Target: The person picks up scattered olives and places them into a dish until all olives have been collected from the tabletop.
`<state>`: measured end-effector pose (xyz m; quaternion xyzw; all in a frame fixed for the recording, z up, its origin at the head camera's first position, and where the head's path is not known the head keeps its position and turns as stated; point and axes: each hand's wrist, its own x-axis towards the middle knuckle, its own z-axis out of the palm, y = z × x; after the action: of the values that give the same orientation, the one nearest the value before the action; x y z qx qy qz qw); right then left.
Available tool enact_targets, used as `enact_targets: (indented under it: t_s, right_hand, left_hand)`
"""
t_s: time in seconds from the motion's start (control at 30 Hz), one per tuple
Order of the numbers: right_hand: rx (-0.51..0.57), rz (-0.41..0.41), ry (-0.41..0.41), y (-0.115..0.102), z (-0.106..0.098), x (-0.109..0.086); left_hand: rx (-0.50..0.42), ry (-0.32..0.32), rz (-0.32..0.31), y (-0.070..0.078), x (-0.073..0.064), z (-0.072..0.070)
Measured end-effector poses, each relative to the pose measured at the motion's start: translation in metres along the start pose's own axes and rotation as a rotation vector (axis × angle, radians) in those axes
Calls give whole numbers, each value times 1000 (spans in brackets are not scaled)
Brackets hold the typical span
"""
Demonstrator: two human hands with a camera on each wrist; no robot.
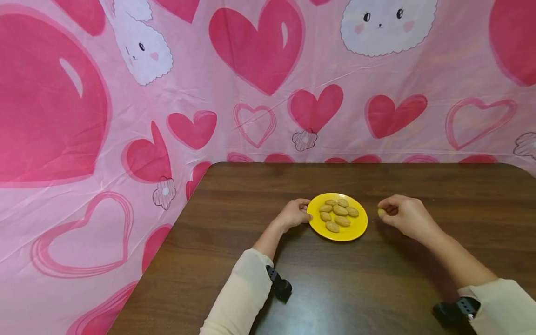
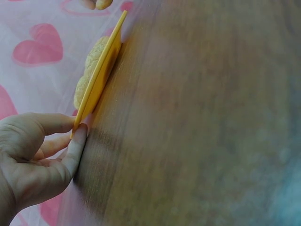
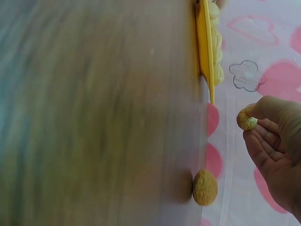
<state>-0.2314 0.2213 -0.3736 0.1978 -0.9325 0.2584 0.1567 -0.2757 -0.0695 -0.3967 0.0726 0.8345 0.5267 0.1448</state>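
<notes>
On the dark wooden table (image 1: 234, 195), a yellow plate (image 1: 359, 225) carries several tan, oval, wrinkled walnuts (image 1: 340, 211). My left hand (image 1: 294, 214) pinches the plate's left rim between thumb and fingers, which shows closely in the left wrist view. Just right of the plate, apart from it, my right hand (image 1: 404, 216) pinches one walnut (image 3: 247, 118) between thumb and fingertips. The right wrist view shows another walnut (image 3: 205, 187) lying on the table on the far side of that hand from the plate. In the head view it is hidden.
Behind and left of the table hangs a pink cloth (image 1: 259, 121) printed with hearts and white animal faces. Black wrist cameras sit on the left (image 1: 281, 287) and right (image 1: 450, 312) forearms. The table's far edge runs beyond the plate.
</notes>
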Motion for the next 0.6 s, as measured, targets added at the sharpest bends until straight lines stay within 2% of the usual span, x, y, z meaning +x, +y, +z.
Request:
enact_targets:
  t_s: [0.6]
  right_hand:
    - [60,-14,-163,-18,19,17]
  left_hand:
    - [-8,-1,5,-1,2,1]
